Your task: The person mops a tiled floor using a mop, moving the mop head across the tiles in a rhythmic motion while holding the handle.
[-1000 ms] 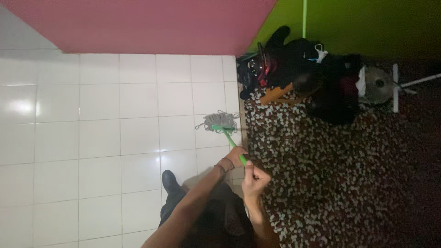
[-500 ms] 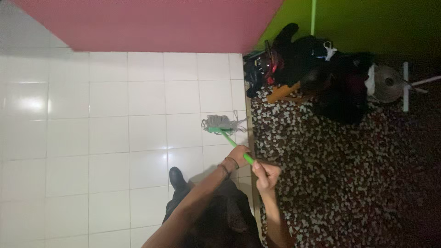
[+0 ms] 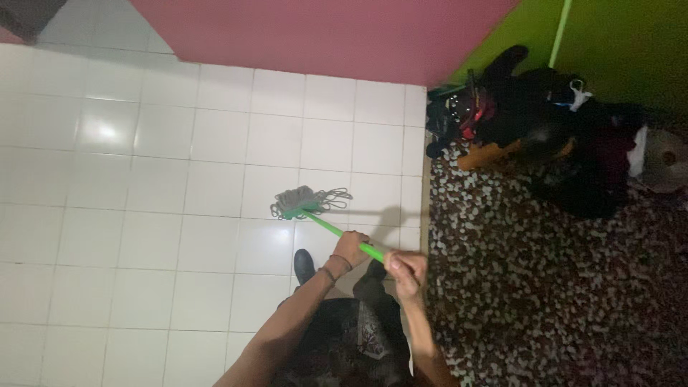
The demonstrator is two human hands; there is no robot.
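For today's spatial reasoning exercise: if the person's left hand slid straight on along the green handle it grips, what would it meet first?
Probably the grey string mop head on the white tiled floor; the green handle looks bare between it and the left hand.

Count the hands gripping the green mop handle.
2. The left hand grips the green mop handle lower down, nearer the grey mop head; the right hand grips it higher up, by the pebble floor.

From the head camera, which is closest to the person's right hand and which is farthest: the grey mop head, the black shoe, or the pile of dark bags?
From the right hand:
1. Black shoe, just left of the hands on the white tiles.
2. Grey mop head, up and to the left, at the end of the green handle.
3. Pile of dark bags, far up-right by the green wall.
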